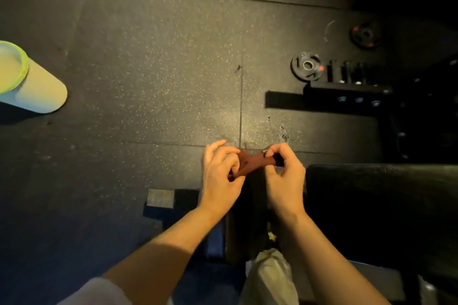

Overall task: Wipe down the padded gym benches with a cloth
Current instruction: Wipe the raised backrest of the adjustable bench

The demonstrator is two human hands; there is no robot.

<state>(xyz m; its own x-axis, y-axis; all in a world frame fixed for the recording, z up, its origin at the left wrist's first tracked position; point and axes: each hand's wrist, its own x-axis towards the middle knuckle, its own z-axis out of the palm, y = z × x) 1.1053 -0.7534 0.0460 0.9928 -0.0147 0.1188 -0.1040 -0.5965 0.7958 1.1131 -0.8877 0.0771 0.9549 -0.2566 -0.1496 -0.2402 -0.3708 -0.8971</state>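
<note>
The person stands over the speckled black rubber floor (153,77), holding a small, bunched dark red cloth (252,162) out in front of the body between both hands. The left hand (220,173) pinches one end with curled fingers, and the right hand (285,171) pinches the other end the same way, so the fabric is stretched between them. My guess is that the cloth is being opened out or refolded to give a flat face for wiping. The black padded bench (376,205), the surface to be cleaned, lies just to the right of the hands, and the cloth is not touching it yet. A pale cylindrical bin with a lime green rim (32,86) stands well off to the left. Two black weight plates (307,67) lie on the floor further ahead, beside a dark metal rack base (322,99). I can read no brand, label or writing anywhere; the light is dim.
</note>
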